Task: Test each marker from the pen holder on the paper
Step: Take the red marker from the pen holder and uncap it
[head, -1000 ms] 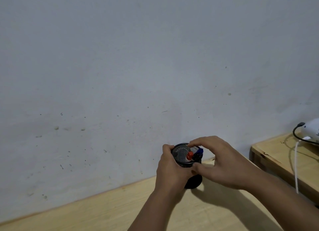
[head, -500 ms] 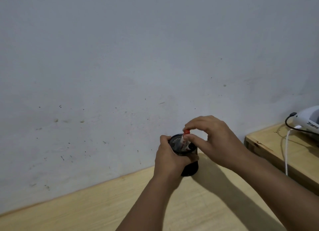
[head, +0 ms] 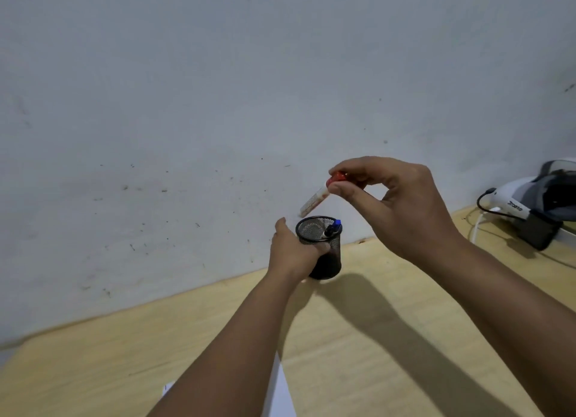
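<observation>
Paper (head: 279,391): one white sheet, near edge of the wooden desk (head: 358,338), mostly hidden under the left forearm, no marks visible on the bit that shows

Left hand (head: 291,254): wrapped around the side of the black mesh pen holder (head: 321,245), steadying it upright on the desk close to the wall, same grip as a second ago

Change: a second ago the red-capped marker (head: 318,195) sat inside the holder with the right fingers on its cap; half a second ago partly drawn; now fully clear of the rim, tilted, cap end up, lower end just above the opening. So extraction is done for the first marker; uncapping and scribbling on the paper not yet done

Right hand (head: 396,204): pinching the red cap between thumb and forefinger, other fingers curled loosely

Counts: markers visible 2, one red in hand, one blue-capped marker (head: 333,228) in the holder leaning on the right rim; any more inside, cannot tell. Holder 1, paper 1

Far right: white device with a dark strap (head: 536,204) and cables on a second desk surface, not task related
</observation>
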